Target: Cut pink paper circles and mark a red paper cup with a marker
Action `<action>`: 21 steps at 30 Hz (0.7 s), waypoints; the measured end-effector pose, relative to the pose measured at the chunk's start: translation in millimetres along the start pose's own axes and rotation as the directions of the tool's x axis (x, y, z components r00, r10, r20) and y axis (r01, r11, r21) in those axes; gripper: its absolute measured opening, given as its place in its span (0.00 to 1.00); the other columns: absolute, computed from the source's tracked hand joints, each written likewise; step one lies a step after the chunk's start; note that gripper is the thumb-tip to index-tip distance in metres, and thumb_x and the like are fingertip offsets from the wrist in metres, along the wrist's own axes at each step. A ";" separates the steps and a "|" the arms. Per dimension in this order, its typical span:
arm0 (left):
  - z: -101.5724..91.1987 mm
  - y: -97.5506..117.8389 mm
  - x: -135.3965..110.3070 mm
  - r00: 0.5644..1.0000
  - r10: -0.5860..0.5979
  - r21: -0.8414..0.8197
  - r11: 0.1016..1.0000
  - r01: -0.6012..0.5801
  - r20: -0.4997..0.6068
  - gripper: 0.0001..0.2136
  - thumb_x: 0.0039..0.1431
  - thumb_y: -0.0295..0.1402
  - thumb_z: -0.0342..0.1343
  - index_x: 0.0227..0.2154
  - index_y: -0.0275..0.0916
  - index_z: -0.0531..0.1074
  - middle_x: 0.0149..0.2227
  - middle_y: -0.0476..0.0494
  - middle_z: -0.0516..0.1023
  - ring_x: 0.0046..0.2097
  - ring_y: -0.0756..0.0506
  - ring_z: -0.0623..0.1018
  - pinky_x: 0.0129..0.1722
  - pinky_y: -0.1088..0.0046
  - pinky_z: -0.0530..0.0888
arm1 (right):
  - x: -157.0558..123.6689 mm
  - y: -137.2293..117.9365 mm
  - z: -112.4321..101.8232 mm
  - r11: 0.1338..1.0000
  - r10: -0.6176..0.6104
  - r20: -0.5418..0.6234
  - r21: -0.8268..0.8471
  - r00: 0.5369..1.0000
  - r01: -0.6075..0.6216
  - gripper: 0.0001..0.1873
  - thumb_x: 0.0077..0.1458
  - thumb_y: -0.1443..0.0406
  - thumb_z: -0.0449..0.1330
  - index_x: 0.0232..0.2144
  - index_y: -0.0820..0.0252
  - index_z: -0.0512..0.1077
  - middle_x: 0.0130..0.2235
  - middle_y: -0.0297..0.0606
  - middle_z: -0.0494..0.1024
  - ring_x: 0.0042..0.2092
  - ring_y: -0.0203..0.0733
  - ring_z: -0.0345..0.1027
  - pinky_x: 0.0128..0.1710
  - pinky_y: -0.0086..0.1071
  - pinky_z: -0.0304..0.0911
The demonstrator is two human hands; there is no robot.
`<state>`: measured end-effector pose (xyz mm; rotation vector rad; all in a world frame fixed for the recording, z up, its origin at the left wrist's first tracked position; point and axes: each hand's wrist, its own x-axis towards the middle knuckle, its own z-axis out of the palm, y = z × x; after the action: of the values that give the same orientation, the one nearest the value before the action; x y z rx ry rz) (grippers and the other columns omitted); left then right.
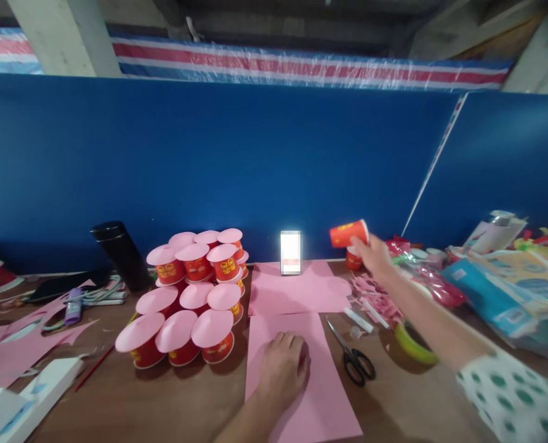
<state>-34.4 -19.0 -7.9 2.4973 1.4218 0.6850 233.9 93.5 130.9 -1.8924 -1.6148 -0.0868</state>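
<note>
Red cup (346, 234): in the air near the far edge of the bench (177, 406), right of middle; long axis sideways and nearly level, white rim towards the right.
Right hand (374, 253): pinching that cup near its rim, arm stretched out.
Left hand (286, 363): palm down on the near pink sheet (327, 394), fingers together and bent; cannot tell whether anything is under them.
Cup from the hands: in the right hand's grip; beyond and to the right of the left hand, well apart.
Standing cup (354, 261): just below the held one, by the far edge.
Pink-topped cups (195, 332): grouped left of the sheets.
Scissors (354, 363): beside the near sheet's right edge, blades towards the far edge.
</note>
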 end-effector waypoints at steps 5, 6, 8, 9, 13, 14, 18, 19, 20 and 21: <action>6.6 -8.9 -0.9 0.983 0.078 0.013 0.997 -0.077 -0.167 0.19 0.59 0.37 0.50 0.52 0.37 0.64 0.40 0.37 0.75 0.44 0.38 0.72 0.46 0.56 0.67 | -121.5 -32.3 56.6 0.734 -0.034 0.148 0.675 0.988 -0.075 0.26 0.60 0.45 0.45 0.33 0.59 0.69 0.27 0.36 0.75 0.27 0.38 0.69 0.28 0.30 0.65; 8.2 -12.2 -1.2 0.970 0.074 0.025 0.997 -0.070 -0.232 0.24 0.58 0.40 0.51 0.55 0.34 0.61 0.44 0.33 0.74 0.48 0.35 0.72 0.51 0.52 0.65 | -138.4 -36.0 65.9 0.523 -0.042 0.218 0.837 0.975 -0.165 0.24 0.58 0.45 0.50 0.32 0.58 0.69 0.28 0.35 0.74 0.28 0.38 0.69 0.30 0.31 0.66; 10.6 -18.8 -1.9 0.939 0.036 0.023 0.999 -0.030 -0.343 0.28 0.58 0.43 0.51 0.57 0.31 0.58 0.50 0.27 0.71 0.53 0.32 0.69 0.55 0.48 0.62 | -161.3 -40.5 78.5 0.274 -0.080 0.314 0.919 0.946 -0.282 0.21 0.57 0.46 0.54 0.31 0.57 0.69 0.28 0.34 0.73 0.29 0.37 0.68 0.31 0.31 0.65; 11.0 -21.5 -2.2 0.926 0.024 0.000 1.000 -0.026 -0.377 0.29 0.58 0.44 0.51 0.58 0.31 0.57 0.52 0.25 0.70 0.55 0.31 0.68 0.56 0.48 0.62 | -168.3 -41.5 81.6 0.225 -0.115 0.351 0.920 0.929 -0.320 0.21 0.57 0.46 0.54 0.31 0.58 0.69 0.27 0.34 0.73 0.29 0.38 0.67 0.31 0.32 0.65; 5.1 -23.3 -2.5 0.934 -0.028 -0.258 0.964 -0.069 -0.357 0.27 0.60 0.42 0.48 0.58 0.33 0.57 0.57 0.27 0.66 0.60 0.34 0.64 0.58 0.51 0.61 | -181.4 -41.5 78.0 0.273 -0.273 0.453 0.882 0.848 -0.384 0.23 0.60 0.46 0.50 0.32 0.58 0.71 0.26 0.34 0.72 0.28 0.38 0.66 0.31 0.33 0.63; 1.9 -21.3 -2.3 0.941 -0.048 -0.341 0.937 -0.073 -0.335 0.26 0.59 0.42 0.49 0.58 0.35 0.58 0.57 0.29 0.66 0.60 0.35 0.65 0.59 0.51 0.61 | -183.4 -41.4 75.7 0.318 -0.295 0.470 0.869 0.832 -0.379 0.24 0.60 0.46 0.50 0.31 0.58 0.71 0.25 0.34 0.72 0.28 0.38 0.65 0.30 0.32 0.62; -8.9 -9.6 -0.3 0.945 -0.155 -0.643 0.763 -0.071 -0.288 0.27 0.51 0.41 0.59 0.54 0.40 0.63 0.51 0.33 0.72 0.56 0.35 0.69 0.58 0.52 0.63 | -190.9 -43.2 73.3 0.398 -0.387 0.513 0.842 0.767 -0.363 0.25 0.59 0.45 0.49 0.29 0.57 0.72 0.22 0.32 0.71 0.25 0.37 0.64 0.28 0.31 0.61; -9.9 -7.4 0.5 0.943 -0.212 -0.714 0.699 -0.039 -0.258 0.25 0.51 0.41 0.60 0.52 0.40 0.65 0.48 0.35 0.74 0.52 0.37 0.72 0.55 0.54 0.66 | -192.4 -43.8 75.0 0.401 -0.404 0.529 0.836 0.746 -0.375 0.25 0.59 0.44 0.49 0.29 0.57 0.72 0.21 0.32 0.70 0.25 0.37 0.63 0.26 0.31 0.60; -10.2 -6.1 1.3 0.935 -0.284 -0.779 0.627 0.012 -0.214 0.23 0.52 0.42 0.60 0.50 0.41 0.66 0.45 0.37 0.75 0.48 0.39 0.74 0.53 0.56 0.69 | -193.6 -44.2 77.2 0.402 -0.409 0.542 0.829 0.734 -0.388 0.25 0.59 0.44 0.49 0.29 0.58 0.71 0.21 0.31 0.70 0.24 0.36 0.63 0.25 0.30 0.59; -10.0 -5.7 2.3 0.925 -0.344 -0.832 0.552 0.059 -0.163 0.22 0.52 0.43 0.59 0.48 0.41 0.66 0.43 0.39 0.75 0.46 0.41 0.75 0.50 0.60 0.70 | -194.2 -44.2 79.7 0.402 -0.398 0.545 0.827 0.738 -0.394 0.25 0.59 0.45 0.49 0.29 0.58 0.71 0.21 0.31 0.69 0.23 0.35 0.62 0.23 0.28 0.58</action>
<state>-42.6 -14.7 -0.6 1.4917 1.0575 1.3536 119.1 -32.6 0.6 -0.9542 -1.5061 1.4370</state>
